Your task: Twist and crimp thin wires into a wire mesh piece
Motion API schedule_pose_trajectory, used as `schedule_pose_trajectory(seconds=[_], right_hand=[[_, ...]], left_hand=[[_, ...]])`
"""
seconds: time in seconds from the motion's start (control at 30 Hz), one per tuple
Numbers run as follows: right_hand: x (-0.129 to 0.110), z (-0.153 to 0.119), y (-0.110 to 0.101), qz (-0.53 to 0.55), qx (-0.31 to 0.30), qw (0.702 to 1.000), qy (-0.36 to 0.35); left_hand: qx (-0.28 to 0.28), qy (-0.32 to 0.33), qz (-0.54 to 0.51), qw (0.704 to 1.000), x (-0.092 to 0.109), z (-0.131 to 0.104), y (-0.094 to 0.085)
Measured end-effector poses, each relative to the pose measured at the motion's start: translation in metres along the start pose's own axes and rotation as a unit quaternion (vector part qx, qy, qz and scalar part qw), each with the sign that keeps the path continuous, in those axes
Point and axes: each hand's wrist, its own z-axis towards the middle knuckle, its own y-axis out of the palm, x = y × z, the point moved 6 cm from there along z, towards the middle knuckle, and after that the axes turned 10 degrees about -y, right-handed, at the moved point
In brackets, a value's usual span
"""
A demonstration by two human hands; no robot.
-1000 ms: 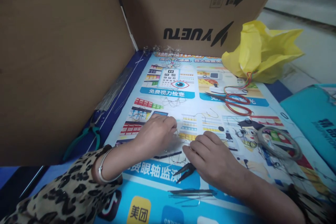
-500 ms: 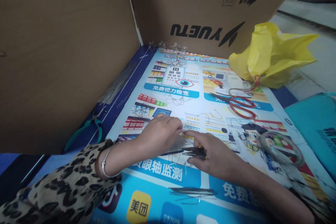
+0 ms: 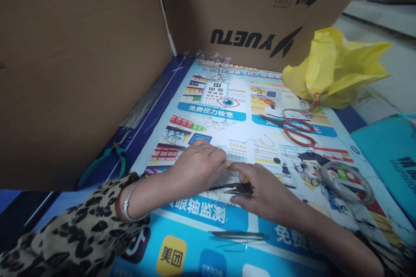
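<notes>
- The black pliers (image 3: 239, 188) are in the right hand (image 3: 261, 190), over the printed sheet (image 3: 238, 130), just beside the fingertips of the left hand (image 3: 204, 162). Their handles are mostly hidden in the palm; only a little yellow is seen.
- Thin wires (image 3: 216, 199) lie below the pliers, but they mix with the print, so I cannot count them.
- The right thumb and fingers are closed around the pliers from two sides; the index finger is stretched towards the left hand. The jaws point left and seem slightly parted.
- The left fingers are bent and pressed together. What is between their tips, I cannot tell, because the hand covers it.
- Nearer to the body, a small bundle of dark wire pieces (image 3: 238, 237) lies flat on the sheet.
- Beyond the right hand lie the red-handled scissors (image 3: 299, 132); to its right is the wire coil (image 3: 367, 194).
- Two cardboard walls (image 3: 81, 73) limit the room at the left and at the back. Teal-handled pliers (image 3: 121, 162) lie close to the left one.
- At the right, a yellow bag (image 3: 331, 69) stands near the sheet's far corner, and a blue pouch (image 3: 380, 151) is cut off by the picture edge.
</notes>
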Motion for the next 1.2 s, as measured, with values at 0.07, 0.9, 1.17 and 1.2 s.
schedule_pose_trajectory(seconds=[0.07,0.9,1.17,1.2], right_hand=[[-0.001,0.0,-0.001,0.0,0.006,1.0,-0.005],[-0.003,-0.001,-0.002,-0.061,0.006,0.997,-0.043],[0.0,-0.005,-0.016,-0.127,0.022,0.99,-0.059],[0.002,-0.005,-0.02,-0.142,0.029,0.988,-0.052]], left_hand=[[-0.001,0.004,-0.001,1.0,0.001,0.0,-0.001],[-0.028,-0.08,-0.17,0.982,-0.013,-0.001,0.013],[0.042,-0.006,-0.069,0.997,-0.007,-0.005,0.011],[0.046,0.001,-0.061,0.997,-0.006,-0.005,0.011]])
